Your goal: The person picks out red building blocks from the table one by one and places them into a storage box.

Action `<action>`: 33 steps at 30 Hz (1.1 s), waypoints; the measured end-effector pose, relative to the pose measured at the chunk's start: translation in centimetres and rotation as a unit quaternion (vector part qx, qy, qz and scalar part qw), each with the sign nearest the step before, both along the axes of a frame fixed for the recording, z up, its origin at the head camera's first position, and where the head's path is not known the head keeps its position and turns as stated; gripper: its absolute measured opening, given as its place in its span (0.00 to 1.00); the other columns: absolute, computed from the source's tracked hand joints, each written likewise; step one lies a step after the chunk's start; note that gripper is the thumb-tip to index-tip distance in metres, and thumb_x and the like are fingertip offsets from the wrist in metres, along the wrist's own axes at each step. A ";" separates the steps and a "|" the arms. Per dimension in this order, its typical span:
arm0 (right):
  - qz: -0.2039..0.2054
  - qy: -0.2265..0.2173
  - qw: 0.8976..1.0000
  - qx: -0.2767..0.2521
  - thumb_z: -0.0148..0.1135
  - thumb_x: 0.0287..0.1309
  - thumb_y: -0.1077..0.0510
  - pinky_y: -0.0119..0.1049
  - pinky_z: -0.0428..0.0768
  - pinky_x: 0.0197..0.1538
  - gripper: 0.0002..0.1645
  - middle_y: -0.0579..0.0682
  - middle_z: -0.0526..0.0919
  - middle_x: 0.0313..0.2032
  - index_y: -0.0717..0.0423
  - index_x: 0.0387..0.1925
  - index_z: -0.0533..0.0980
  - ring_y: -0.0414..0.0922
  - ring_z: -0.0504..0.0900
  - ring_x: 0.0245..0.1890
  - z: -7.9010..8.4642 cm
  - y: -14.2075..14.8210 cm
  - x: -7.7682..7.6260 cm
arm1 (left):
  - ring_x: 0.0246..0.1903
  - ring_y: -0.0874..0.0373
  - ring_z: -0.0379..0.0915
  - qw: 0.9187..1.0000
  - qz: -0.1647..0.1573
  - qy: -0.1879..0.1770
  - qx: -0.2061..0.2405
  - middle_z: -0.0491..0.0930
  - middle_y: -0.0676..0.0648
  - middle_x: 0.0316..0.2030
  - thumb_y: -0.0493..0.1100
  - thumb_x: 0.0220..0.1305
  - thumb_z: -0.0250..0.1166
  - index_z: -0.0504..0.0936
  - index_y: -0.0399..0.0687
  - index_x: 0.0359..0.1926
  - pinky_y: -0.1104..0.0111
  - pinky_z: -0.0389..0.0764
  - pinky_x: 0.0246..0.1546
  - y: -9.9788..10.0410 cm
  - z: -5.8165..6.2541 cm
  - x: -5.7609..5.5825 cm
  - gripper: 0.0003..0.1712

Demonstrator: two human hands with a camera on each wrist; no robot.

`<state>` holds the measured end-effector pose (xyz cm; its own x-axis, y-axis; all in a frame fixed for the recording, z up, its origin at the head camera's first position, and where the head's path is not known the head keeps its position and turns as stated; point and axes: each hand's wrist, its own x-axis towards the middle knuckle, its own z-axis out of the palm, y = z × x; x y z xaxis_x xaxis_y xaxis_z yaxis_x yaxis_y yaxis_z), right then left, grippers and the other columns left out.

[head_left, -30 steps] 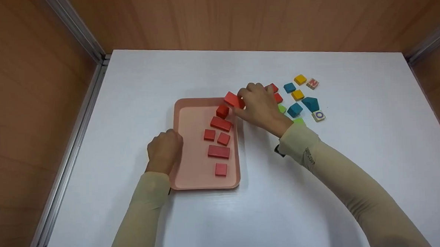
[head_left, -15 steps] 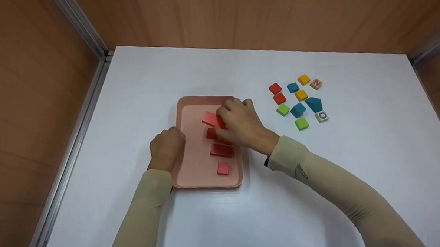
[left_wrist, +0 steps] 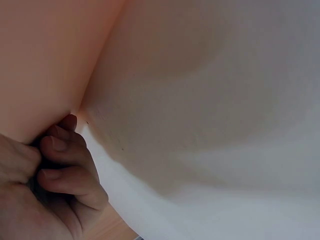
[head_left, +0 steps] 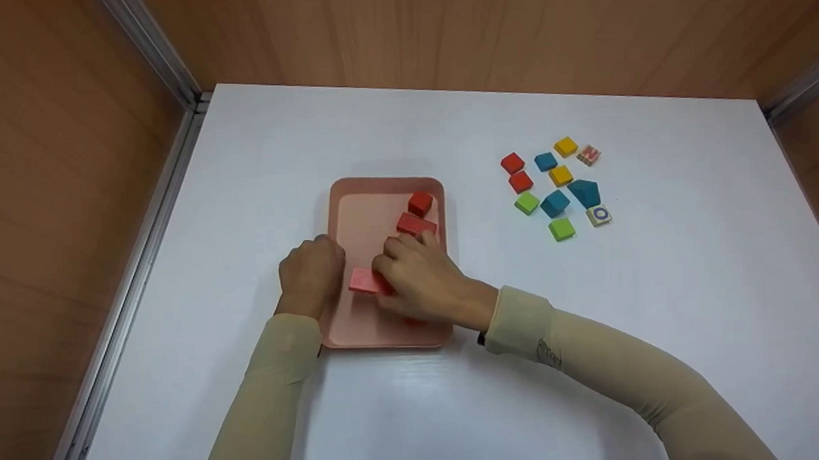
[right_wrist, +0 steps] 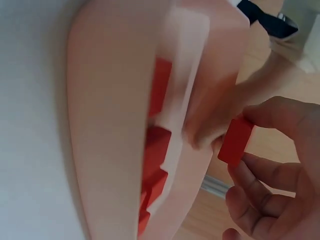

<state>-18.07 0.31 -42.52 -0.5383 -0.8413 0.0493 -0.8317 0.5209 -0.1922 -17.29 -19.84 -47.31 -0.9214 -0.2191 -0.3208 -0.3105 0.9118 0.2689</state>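
Note:
In the head view a pink tray [head_left: 359, 336] lies on the white table, and my left hand [head_left: 310, 276] grips its left rim. The left wrist view shows the curled fingers [left_wrist: 75, 180] of that hand against the tray's outer wall [left_wrist: 45, 60]. Above the tray, my right hand [head_left: 422, 278] pinches a long red block [head_left: 368, 281] between thumb and fingers; its end face [right_wrist: 236, 142] shows in the right wrist view. Beyond this hand a red cube [head_left: 420, 202] and a red oblong block [head_left: 416, 224] lie in the tray. The hand mostly hides the tray's nearer blocks.
Right of the tray lie loose blocks: red blocks [head_left: 520, 181], green blocks [head_left: 561, 229], blue blocks [head_left: 555, 203], yellow blocks [head_left: 560, 176] and letter blocks [head_left: 598, 215]. A wooden panel [head_left: 477, 33] rises behind the table [head_left: 628, 331], another [head_left: 56, 204] at its left.
My right hand has carried the long red block from the tray's far right corner toward the near middle of the tray. My left hand has stayed at the left rim.

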 end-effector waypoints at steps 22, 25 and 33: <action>0.053 -0.011 0.996 0.067 0.71 0.56 0.43 0.47 0.68 0.46 0.20 0.48 0.79 0.34 0.52 0.42 0.82 0.47 0.75 0.40 -3.6 -0.4 2.3 | 0.26 0.50 0.75 0.999 -0.039 -0.013 -0.033 0.77 0.38 0.28 0.36 0.75 0.47 0.74 0.34 0.37 0.55 0.80 0.27 0.0 0.0 0.0 0.12; 0.052 -0.014 0.996 0.076 0.70 0.57 0.42 0.47 0.68 0.47 0.21 0.48 0.79 0.35 0.51 0.44 0.82 0.47 0.75 0.41 -3.8 -0.4 2.3 | 0.26 0.49 0.75 0.998 -0.052 -0.013 -0.045 0.77 0.38 0.27 0.35 0.75 0.49 0.75 0.33 0.38 0.54 0.81 0.27 0.0 0.1 -0.1 0.11; 0.049 -0.033 0.995 0.075 0.72 0.54 0.39 0.48 0.69 0.49 0.25 0.48 0.80 0.37 0.51 0.46 0.83 0.47 0.74 0.42 -3.6 -0.5 2.2 | 0.27 0.48 0.76 0.997 -0.058 -0.028 -0.046 0.75 0.38 0.28 0.36 0.75 0.52 0.75 0.31 0.41 0.54 0.82 0.30 -0.1 0.2 -0.1 0.09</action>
<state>-15.89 -0.17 -46.12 -0.4518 -0.8848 -0.1143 -0.8677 0.4656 -0.1742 -17.39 -19.92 -47.09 -0.9235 -0.1421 -0.3563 -0.2130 0.9625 0.1682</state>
